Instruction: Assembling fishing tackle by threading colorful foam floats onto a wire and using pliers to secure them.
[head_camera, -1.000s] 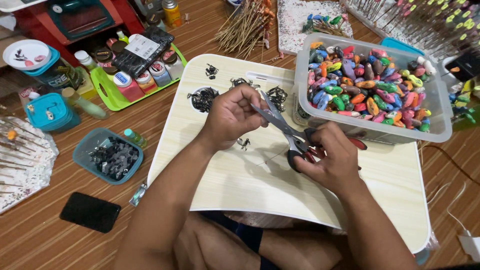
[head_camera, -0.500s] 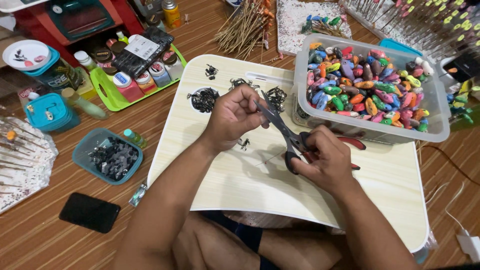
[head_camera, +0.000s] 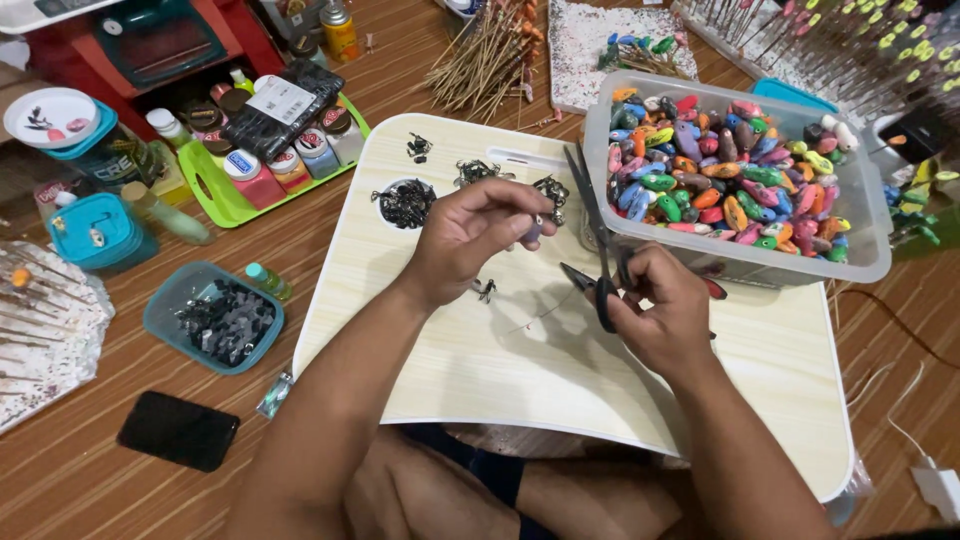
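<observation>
Between the two hands, over a pale wood-grain lap counter, is where it's all going on. Left hand has its fingers pinched shut on one tiny purplish piece, too small to tell what exactly. Right hand is wrapped around one pair of black-handled scissors, fingers through the loops, blades pointing up and away from them and standing open.

Just beyond the left fingers there are about four little clumps of dark metal bits, wiry and tangled looking. Right past the scissor tips sits one clear plastic tub, heaped with glossy oval lures in pink, green, orange and blue, way too many to count.

Well off to the left of the fingers: one teal tray of dark chunky pieces, one black phone lying flat on the wooden floor, one green tray of small jars.
</observation>
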